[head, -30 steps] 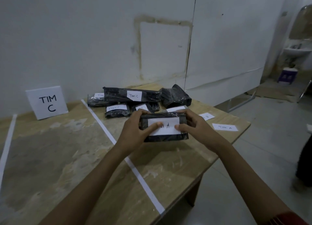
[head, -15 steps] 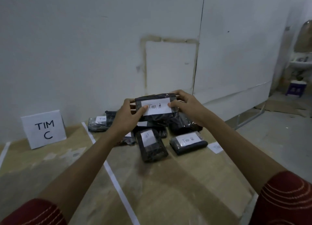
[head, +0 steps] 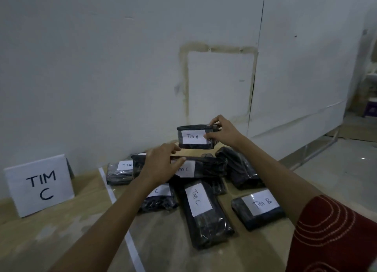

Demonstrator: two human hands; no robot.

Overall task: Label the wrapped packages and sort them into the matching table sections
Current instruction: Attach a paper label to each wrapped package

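Your left hand [head: 161, 165] has released the Tim A package [head: 193, 137] and hovers, fingers relaxed, over the pile [head: 206, 222]. Your right hand [head: 224, 134] alone pinches the package's right end, raised above the pile. Labelling appears complete; sorting remains.

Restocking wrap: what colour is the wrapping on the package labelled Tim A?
Black, on the Tim A package; clearest in the head view.
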